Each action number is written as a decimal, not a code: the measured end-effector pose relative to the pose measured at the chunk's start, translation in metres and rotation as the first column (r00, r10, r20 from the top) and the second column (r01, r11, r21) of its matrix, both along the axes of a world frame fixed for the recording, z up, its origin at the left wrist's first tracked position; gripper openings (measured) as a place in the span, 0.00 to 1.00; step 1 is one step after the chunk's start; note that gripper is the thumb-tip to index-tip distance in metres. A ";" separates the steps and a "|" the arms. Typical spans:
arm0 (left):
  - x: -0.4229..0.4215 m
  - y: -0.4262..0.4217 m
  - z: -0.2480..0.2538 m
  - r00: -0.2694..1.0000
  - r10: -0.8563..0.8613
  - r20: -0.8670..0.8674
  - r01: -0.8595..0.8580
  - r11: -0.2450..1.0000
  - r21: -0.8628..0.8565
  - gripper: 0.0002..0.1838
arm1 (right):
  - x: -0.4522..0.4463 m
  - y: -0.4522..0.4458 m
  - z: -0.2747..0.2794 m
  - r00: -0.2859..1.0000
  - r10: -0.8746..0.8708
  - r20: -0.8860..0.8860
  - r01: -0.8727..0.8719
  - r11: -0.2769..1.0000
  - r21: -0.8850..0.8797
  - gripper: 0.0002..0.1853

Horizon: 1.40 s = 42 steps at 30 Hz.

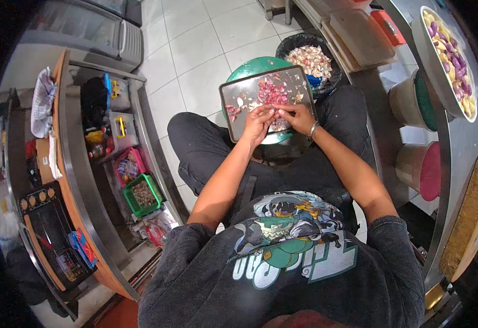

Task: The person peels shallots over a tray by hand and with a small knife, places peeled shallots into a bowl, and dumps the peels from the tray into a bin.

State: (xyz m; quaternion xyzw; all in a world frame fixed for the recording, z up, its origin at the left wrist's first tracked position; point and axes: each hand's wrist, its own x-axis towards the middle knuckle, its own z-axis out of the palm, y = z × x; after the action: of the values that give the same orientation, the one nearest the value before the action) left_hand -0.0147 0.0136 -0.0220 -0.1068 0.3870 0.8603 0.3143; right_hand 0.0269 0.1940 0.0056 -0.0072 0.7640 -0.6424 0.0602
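Note:
My left hand (257, 124) and my right hand (298, 118) meet over a dark rectangular tray (231, 90). Both are closed, with thumbs and fingertips pinched together around something too small and covered to make out. Just beyond my fingers lies a heap of pinkish-red cloves (270, 90), which look like unpeeled garlic or small shallots. Pale bits of skin and a few loose cloves are scattered about the tray. Under the tray is a round green surface (250, 68), between my knees. A bracelet circles my right wrist.
A black-lined bin (281, 50) of pale peelings stands beyond my right knee. On the right counter sits a white oval dish (426, 46) of peeled yellowish and purple cloves, with a wooden board (464, 218) nearer. Left, shelves hold a green basket (128, 203) and a pink basket (120, 170).

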 end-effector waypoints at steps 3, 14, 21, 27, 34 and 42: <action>0.001 -0.001 -0.001 1.000 -0.014 -0.016 0.014 1.000 -0.007 0.08 | 0.000 0.001 0.009 0.999 0.014 0.033 -0.015 1.000 0.012 0.14; -0.001 0.000 0.000 0.999 0.036 0.038 -0.036 0.999 0.016 0.09 | 0.000 0.000 -0.004 0.992 -0.124 0.004 0.123 0.992 0.040 0.17; 0.000 0.000 0.001 1.000 0.007 -0.010 -0.007 1.000 0.023 0.06 | 0.002 -0.003 0.013 0.997 -0.062 -0.042 0.064 0.995 0.072 0.19; -0.001 0.001 0.003 1.000 -0.007 0.005 0.007 0.999 0.044 0.05 | 0.001 -0.001 0.018 0.998 -0.008 0.056 0.005 0.998 0.060 0.19; -0.002 -0.001 -0.004 0.999 0.003 -0.034 -0.001 0.999 0.047 0.05 | 0.003 -0.003 0.024 1.000 -0.019 -0.004 0.020 0.993 0.120 0.16; 0.001 0.000 0.008 1.000 -0.002 -0.014 0.003 0.998 0.061 0.06 | 0.002 -0.001 0.008 1.000 0.006 0.001 -0.006 0.997 0.077 0.16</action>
State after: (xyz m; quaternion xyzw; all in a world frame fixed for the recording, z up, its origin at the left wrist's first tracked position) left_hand -0.0138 0.0133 -0.0135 -0.0907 0.3627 0.8721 0.3157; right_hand 0.0294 0.1930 0.0134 -0.0068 0.7882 -0.6122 0.0625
